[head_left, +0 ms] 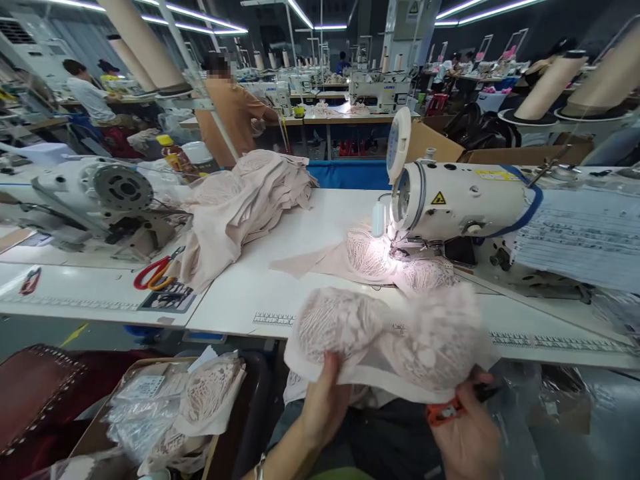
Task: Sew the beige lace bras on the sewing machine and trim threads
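Observation:
A pale pink lace bra piece (340, 323) is held up in front of the table edge, its right cup blurred by motion. My left hand (326, 400) grips its lower band, thumb on top. At the band's right end is my right hand (467, 427), closed round a small orange-handled tool (443, 412) and close against the fabric; whether its fingers also pinch the band is unclear. Behind, another lace bra piece (367, 257) lies under the lit needle area of the white sewing machine (460, 197).
A heap of pale fabric pieces (250, 200) lies left of centre, with red and yellow scissors (155, 273) beside it. Another machine (95, 200) stands left. Below is a box (215, 453) of lace pieces and plastic bags. Papers (580, 233) hang at right; people sit farther back.

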A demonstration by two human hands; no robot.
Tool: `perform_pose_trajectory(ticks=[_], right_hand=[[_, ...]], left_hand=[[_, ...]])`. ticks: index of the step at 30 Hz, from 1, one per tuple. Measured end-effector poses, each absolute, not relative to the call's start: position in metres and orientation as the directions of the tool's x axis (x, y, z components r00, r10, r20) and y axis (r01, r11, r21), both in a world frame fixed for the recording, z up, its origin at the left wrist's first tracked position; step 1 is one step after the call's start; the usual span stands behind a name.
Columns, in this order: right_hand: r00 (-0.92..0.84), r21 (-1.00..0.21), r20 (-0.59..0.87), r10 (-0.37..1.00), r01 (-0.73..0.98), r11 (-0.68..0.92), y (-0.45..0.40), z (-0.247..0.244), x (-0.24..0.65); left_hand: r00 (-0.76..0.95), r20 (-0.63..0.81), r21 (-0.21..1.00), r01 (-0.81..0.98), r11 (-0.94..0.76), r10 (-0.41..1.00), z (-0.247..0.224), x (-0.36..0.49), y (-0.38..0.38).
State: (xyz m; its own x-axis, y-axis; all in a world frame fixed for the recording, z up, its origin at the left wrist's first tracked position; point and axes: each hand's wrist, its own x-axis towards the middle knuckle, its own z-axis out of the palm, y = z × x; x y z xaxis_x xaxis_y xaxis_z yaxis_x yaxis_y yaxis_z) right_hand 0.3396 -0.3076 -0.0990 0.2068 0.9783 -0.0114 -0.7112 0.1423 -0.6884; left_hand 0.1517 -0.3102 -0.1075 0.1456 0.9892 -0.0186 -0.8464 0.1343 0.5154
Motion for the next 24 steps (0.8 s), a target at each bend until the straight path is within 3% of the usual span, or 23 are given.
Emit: perform_pose_trajectory(ticks=[2,8,19,22,24], right_hand=[[0.235,-0.655,0.028,0.972,-0.73,0.196,-0.298,-0.092,0.346],[0.245,-0.633,-0.051,0.968,-0.758,0.159,-0.273,-0.099,0.353],[0.201,-0.603,-0.19,0.961,-0.796,0.047,-0.251,-0.096,0.345],[0.235,-0.675,-0.181,0.955,-0.736,0.053,-0.254,-0.099,0.342],[0.193,-0.812,-0.094,0.977,-0.583,0.037,-0.263,-0.105,0.348]], left_hand=[[0.063,-0.031,0.48,-0.875,0.07,0.998,-0.105,0.14,-0.297],[0.205,0.117,0.325,-0.932,0.158,0.972,-0.092,0.112,-0.277],[0.153,-0.102,0.204,-0.964,0.171,0.983,-0.086,0.112,-0.263],[0.177,-0.032,0.221,-0.959,0.179,0.984,-0.087,0.11,-0.264],[0.204,0.091,0.245,-0.953,0.177,0.975,-0.086,0.106,-0.269]])
